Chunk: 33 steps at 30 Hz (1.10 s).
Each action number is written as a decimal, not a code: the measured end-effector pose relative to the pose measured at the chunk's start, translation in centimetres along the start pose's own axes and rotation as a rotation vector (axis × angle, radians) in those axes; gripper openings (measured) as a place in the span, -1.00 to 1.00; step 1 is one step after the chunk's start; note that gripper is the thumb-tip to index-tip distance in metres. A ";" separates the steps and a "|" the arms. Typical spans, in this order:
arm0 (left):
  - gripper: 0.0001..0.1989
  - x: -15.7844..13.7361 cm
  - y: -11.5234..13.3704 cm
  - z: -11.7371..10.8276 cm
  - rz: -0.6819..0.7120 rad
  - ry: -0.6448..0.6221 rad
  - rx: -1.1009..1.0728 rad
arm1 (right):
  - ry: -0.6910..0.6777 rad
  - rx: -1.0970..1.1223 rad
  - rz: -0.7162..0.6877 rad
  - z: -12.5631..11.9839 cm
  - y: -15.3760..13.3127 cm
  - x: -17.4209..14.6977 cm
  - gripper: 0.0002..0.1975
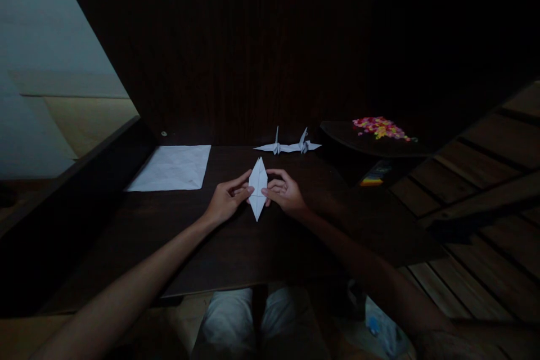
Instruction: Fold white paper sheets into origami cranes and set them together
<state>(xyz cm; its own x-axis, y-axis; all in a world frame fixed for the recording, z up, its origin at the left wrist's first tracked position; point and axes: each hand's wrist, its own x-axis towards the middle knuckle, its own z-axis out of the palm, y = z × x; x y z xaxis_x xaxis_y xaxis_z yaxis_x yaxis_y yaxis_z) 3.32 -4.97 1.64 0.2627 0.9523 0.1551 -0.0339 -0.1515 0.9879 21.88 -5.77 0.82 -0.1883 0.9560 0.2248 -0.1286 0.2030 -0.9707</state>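
Between my two hands is a white folded origami paper [257, 183], a long diamond with a split upper point and a crease across its middle. My left hand [230, 197] pinches its left edge, thumb on the front face and fingers behind. At the right edge my right hand [287, 194] grips it the same way. Behind it, close to the back panel, two white paper cranes [276, 148] [304, 146] stand side by side with wingtips close together. Off to the left of my hands lies a creased white sheet of paper [175, 167].
The dark wooden desk [202, 264] has a tall back panel [228, 50] and a raised left side board [71, 191]. A small shelf [358, 143] at the right carries a heap of colourful little pieces [382, 127]. Beyond it is a slatted wooden floor [476, 157].
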 end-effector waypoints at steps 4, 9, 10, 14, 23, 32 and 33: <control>-0.38 -0.1 0.1 0.0 0.012 -0.030 -0.005 | 0.008 0.005 0.000 -0.1 0.0 0.1 -0.40; -0.35 -0.1 0.2 0.1 0.001 -0.037 -0.014 | 0.019 0.033 0.011 -0.2 0.1 0.3 -0.35; -0.35 -0.1 0.3 0.1 0.003 -0.035 -0.021 | 0.029 0.045 0.020 -0.2 0.2 0.4 -0.37; -0.41 -0.1 0.7 0.1 0.011 -0.025 -0.015 | 0.097 0.088 0.051 -0.4 0.4 0.6 -0.60; -0.71 -0.1 0.9 0.0 0.031 -0.015 -0.027 | 0.075 0.166 0.081 -0.5 0.3 0.7 -0.80; -0.76 0.1 0.4 -0.2 0.036 -0.018 -0.005 | 0.011 0.231 0.085 -0.4 -0.1 0.6 -0.79; -0.77 0.1 0.4 -0.2 0.041 -0.018 -0.001 | 0.016 0.223 0.081 -0.4 0.0 0.6 -0.77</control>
<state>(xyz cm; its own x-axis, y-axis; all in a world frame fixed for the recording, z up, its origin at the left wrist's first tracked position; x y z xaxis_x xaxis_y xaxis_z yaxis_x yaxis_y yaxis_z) 3.10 -4.92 2.05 0.2783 0.9404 0.1954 -0.0456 -0.1903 0.9807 22.13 -5.16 0.96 -0.1918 0.9708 0.1444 -0.3263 0.0757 -0.9422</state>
